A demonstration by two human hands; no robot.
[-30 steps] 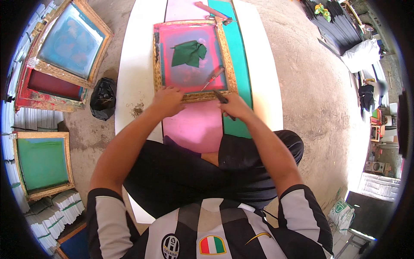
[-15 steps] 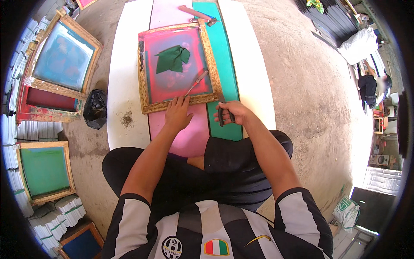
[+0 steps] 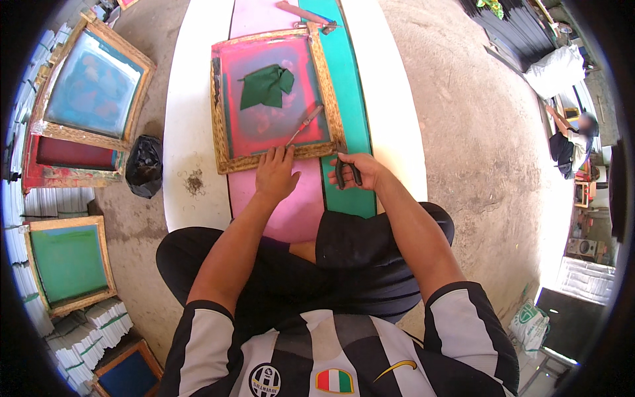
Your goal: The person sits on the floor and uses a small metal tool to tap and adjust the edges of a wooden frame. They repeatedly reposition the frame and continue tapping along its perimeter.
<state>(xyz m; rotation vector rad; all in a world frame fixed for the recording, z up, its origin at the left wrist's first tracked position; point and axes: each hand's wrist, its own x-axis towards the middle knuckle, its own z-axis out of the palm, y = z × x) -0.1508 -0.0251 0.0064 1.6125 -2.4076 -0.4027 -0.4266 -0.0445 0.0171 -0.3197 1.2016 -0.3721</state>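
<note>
A wooden screen-printing frame with pink-edged mesh lies on the striped table. My left hand rests on its near rail, fingers stretched out and holding nothing. In my right hand are black-handled pliers, their jaws at the frame's near right corner; what the jaws grip, if anything, is too small to tell. A crumpled green cloth lies on the mesh. Right of it, a screwdriver with a reddish handle slants, its tip toward the near rail by my left fingers.
A hammer lies beyond the frame on the table. To the left stand several other framed screens, stacked white sheets and a black plastic bag. Another person sits far right near a white sack.
Both hands keep nearly the same places, with the pliers still at the frame's corner. The view has shifted slightly. The person far right has changed posture, an arm stretched out.
</note>
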